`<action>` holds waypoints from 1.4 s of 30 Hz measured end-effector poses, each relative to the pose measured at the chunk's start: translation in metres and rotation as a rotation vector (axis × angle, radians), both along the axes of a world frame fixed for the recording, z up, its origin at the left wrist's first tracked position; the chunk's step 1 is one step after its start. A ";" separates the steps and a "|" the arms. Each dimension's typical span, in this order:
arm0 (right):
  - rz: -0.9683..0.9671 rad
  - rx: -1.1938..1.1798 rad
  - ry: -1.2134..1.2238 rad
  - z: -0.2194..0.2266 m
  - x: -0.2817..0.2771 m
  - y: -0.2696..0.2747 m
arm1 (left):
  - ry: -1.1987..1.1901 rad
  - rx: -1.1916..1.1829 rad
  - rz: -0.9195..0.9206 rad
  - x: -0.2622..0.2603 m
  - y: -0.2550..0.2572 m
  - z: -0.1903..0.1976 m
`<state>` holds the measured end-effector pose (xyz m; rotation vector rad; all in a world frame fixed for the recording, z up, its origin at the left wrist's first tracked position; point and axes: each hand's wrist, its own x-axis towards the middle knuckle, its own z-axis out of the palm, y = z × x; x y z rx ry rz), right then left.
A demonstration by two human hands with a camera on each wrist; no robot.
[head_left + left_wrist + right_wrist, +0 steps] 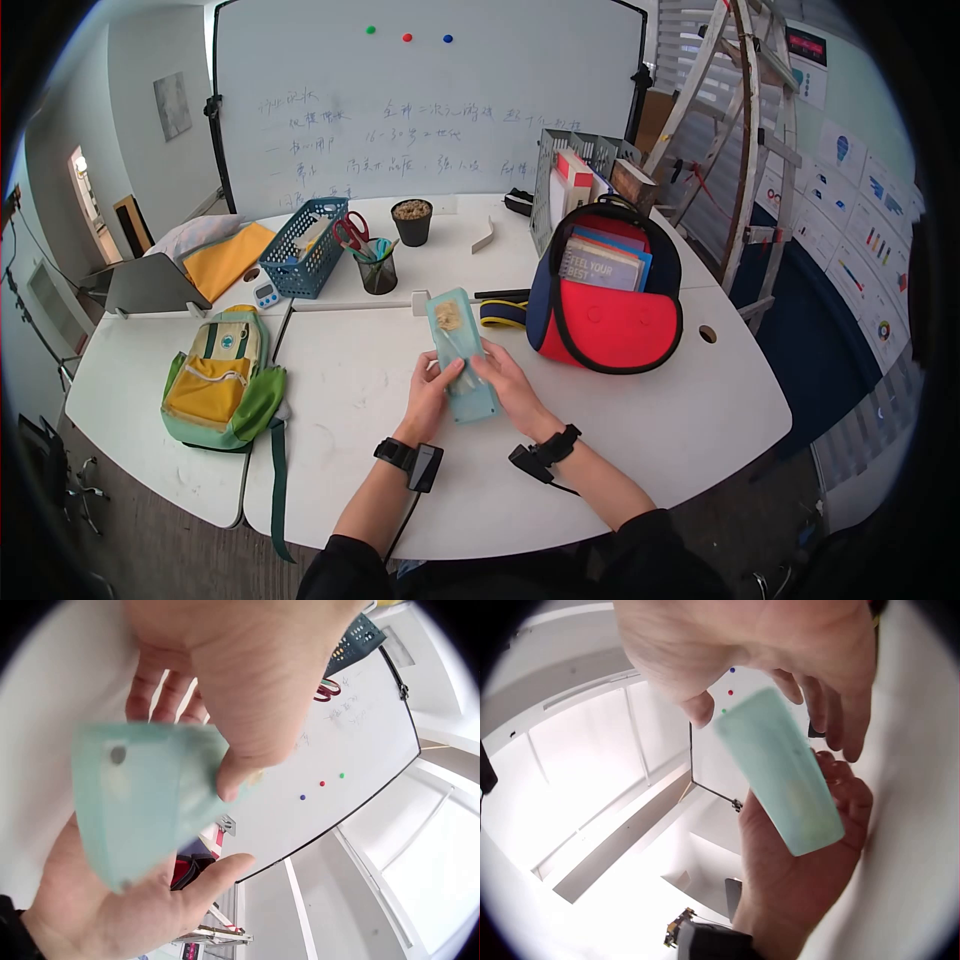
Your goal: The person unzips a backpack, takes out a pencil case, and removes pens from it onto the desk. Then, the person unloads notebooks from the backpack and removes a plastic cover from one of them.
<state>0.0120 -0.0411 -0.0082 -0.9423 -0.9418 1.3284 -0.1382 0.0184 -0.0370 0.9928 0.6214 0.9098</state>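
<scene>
A pale teal, translucent pencil case (pixel 474 403) is held above the table, its long side pointing away from me. My left hand (pixel 428 390) grips its left side. In the left wrist view that hand's thumb lies on top of the case, with the fingers on the far side. My right hand (pixel 518 390) is at the right side of the case, its thumb overlapping the edge in the head view. The right wrist view shows the right thumb extended beside a corner of the case (pixel 780 769). Contents show dimly through the case.
A green and yellow backpack (pixel 215 385) lies at left. On the right stands a red and navy backpack (pixel 615 325) with books in its opening. Behind are a blue basket (pixel 303 250), a mesh pen cup (pixel 378 275) with scissors, a potted plant (pixel 411 228) and a grey file rack (pixel 547 190).
</scene>
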 end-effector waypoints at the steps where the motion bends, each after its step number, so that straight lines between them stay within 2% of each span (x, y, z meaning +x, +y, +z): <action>1: -0.024 0.020 -0.099 -0.002 -0.003 -0.004 | 0.027 0.056 0.070 0.000 0.002 -0.005; 2: -0.047 0.040 -0.197 -0.005 -0.007 -0.006 | 0.054 0.112 0.140 -0.002 0.004 -0.009; 3: -0.047 0.039 -0.193 -0.012 -0.010 -0.008 | 0.057 0.111 0.141 -0.003 0.005 -0.012; 5: -0.147 0.160 -0.382 -0.021 -0.014 -0.006 | 0.016 0.093 0.134 -0.004 0.006 -0.011; 8: -0.133 0.059 -0.283 -0.020 -0.012 -0.002 | -0.030 -0.038 0.095 -0.004 -0.005 0.006; 9: -0.135 0.062 -0.281 -0.021 -0.011 -0.001 | 0.029 0.088 0.067 -0.003 -0.004 -0.002; 12: -0.088 0.040 -0.266 -0.024 -0.011 -0.001 | 0.018 0.149 0.050 0.004 -0.011 0.002; 14: -0.019 0.027 -0.279 -0.023 -0.012 -0.004 | 0.016 0.159 0.049 0.004 -0.011 0.000; 17: -0.078 -0.008 -0.343 -0.032 -0.016 -0.004 | 0.031 0.133 0.021 0.001 -0.012 0.003; 21: -0.100 0.045 -0.340 -0.031 -0.018 -0.008 | 0.136 0.085 0.097 0.000 -0.013 0.004; 23: -0.049 0.142 -0.415 -0.037 -0.019 -0.009 | 0.159 0.066 0.139 0.001 -0.011 0.004; 26: -0.047 0.137 -0.399 -0.037 -0.020 -0.011 | 0.238 0.130 0.172 0.001 -0.009 -0.002; 28: -0.074 0.147 -0.406 -0.040 -0.021 -0.012 | 0.570 0.540 0.296 0.004 -0.013 -0.001; 34: -0.104 0.123 -0.370 -0.028 -0.024 -0.019 | 0.694 0.619 0.234 0.005 -0.014 0.011; 38: -0.131 0.110 -0.263 -0.033 -0.019 -0.010 | 0.686 0.480 0.213 -0.005 0.005 -0.003; 41: -0.099 0.113 -0.126 -0.038 -0.011 -0.005 | 0.491 0.370 0.216 -0.014 0.023 -0.022; 42: -0.098 0.108 -0.122 -0.053 -0.006 0.000 | 0.496 0.366 0.216 -0.018 0.031 -0.030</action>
